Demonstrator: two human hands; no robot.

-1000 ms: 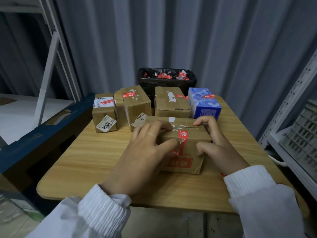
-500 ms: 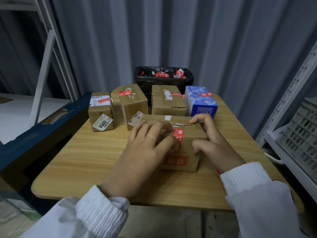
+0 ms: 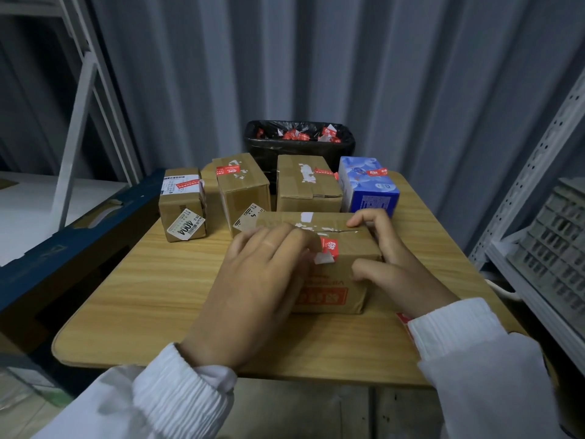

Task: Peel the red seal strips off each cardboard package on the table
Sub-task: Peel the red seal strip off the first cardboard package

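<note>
A cardboard package [image 3: 346,267] lies in the middle of the wooden table [image 3: 152,299]. A red seal strip [image 3: 329,247] runs over its front top edge, and the strip's lower end is curled up showing its white back. My left hand [image 3: 256,286] rests on the package's left side, its fingertips pinching the strip's loose end. My right hand [image 3: 386,264] grips the package's right end, fingers on top and thumb on the front face. Behind stand three more cardboard packages [image 3: 182,204] [image 3: 242,191] [image 3: 307,185] and a blue box [image 3: 368,185], each with a red strip.
A black bin [image 3: 299,150] with several peeled red strips stands behind the table. A grey metal shelf with a grey crate [image 3: 550,245] is at the right. A dark blue ledge [image 3: 72,242] and a white frame border the left. A red scrap [image 3: 403,318] lies by my right sleeve.
The strip's lower end has come off the front face and curled upward, showing its white back. My left fingertips moved up to the top edge with it.
</note>
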